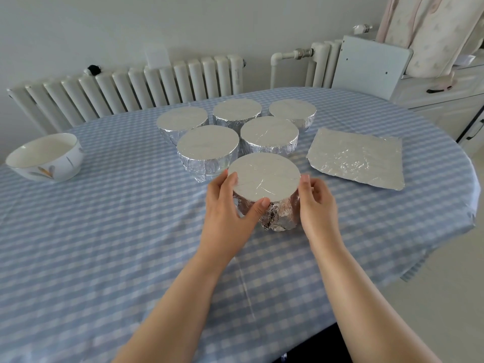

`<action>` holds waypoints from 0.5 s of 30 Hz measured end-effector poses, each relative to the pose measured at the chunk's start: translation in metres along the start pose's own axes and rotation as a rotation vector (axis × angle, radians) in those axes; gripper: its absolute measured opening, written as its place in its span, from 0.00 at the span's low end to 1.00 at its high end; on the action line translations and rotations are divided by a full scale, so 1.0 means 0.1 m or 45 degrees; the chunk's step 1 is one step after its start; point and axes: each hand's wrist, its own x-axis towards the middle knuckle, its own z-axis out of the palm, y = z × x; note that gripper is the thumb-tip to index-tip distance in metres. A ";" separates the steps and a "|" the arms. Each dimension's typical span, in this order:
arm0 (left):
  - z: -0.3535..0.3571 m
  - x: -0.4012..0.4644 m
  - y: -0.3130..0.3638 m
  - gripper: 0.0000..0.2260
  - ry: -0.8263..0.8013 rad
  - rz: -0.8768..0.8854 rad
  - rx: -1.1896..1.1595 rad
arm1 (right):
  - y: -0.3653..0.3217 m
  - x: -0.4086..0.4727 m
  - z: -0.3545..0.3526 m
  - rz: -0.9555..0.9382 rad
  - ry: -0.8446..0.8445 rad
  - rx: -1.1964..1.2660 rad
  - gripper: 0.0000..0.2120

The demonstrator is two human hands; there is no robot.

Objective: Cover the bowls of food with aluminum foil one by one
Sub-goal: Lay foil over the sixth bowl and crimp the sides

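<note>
No writing shows anywhere. Far left on the blue-checked tablecloth (pixel 104 231) sits an uncovered white bowl (pixel 45 157), glossy, with a painted flower. My left hand (pixel 230 205) curls round the crinkled foil side of the nearest wrapped bowl (pixel 264 179), thumb at its rim; my right hand (pixel 314 203) presses its other side with bent fingers. Five more foil-topped bowls (pixel 208 144) cluster just behind. A flat, creased foil sheet (pixel 358 158) lies to the right
</note>
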 end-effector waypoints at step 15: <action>-0.01 0.02 -0.01 0.38 -0.028 -0.013 -0.044 | -0.03 0.00 0.07 -0.058 -0.009 0.072 0.17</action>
